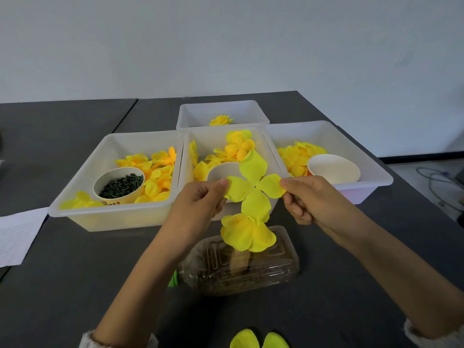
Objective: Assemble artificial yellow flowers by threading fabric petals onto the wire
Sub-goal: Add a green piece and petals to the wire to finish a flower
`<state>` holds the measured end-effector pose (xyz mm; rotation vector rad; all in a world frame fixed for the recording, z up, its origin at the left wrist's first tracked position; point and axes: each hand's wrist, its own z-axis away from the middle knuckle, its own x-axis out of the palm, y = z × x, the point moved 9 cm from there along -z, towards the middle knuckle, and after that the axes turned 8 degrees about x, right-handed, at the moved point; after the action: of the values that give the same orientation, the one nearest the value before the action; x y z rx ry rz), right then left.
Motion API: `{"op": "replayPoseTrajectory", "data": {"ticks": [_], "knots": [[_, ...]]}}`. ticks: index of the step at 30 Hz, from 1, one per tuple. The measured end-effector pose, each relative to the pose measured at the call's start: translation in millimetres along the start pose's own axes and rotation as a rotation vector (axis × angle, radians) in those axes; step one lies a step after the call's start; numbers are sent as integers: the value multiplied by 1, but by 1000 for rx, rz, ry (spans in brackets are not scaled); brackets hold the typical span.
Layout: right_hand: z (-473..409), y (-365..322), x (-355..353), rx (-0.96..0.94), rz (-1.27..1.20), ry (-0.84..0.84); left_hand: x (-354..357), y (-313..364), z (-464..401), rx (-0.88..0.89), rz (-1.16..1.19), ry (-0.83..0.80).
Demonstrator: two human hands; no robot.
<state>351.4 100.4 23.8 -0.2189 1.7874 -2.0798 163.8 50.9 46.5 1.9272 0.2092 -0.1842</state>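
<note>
Up front in the head view, the left hand pinches one lobe of a four-lobed yellow fabric petal between thumb and fingers; the right hand pinches the opposite lobe, so the petal hangs stretched flat between them, a small hole at its centre; just below it sits a partly built yellow flower, above a clear plastic bottle lying on the dark table; whether a wire runs through them cannot be told; behind stand four white trays of loose yellow petals; a paper cup of dark green pieces sits in the left tray; papers lie at the table's left edge.
</note>
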Motion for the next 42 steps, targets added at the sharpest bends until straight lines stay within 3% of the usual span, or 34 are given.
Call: {"op": "replayPoseTrajectory", "data": {"ticks": [12,15,21,27,32,35,38,42], "knots": [[8,43,18,170,154,-31,2,-37,20,-104,-105,-80],[11,45,17,178,206,-28,1,-38,29,-96,-237,-93],[12,39,18,56,416,41,7,-44,40,-139,-466,-105],[16,25,19,16,638,32,2,-37,42,-127,-468,-109],[1,-38,-36,-94,653,215,-35,-19,31,-121,-419,17],[-30,-70,-67,-175,888,348,-63,-5,17,-74,-387,108],[-76,-45,-72,13,1176,198,-74,2,8,-35,-397,167],[-112,-1,-66,180,1418,41,-60,12,1,25,-415,100]]}}
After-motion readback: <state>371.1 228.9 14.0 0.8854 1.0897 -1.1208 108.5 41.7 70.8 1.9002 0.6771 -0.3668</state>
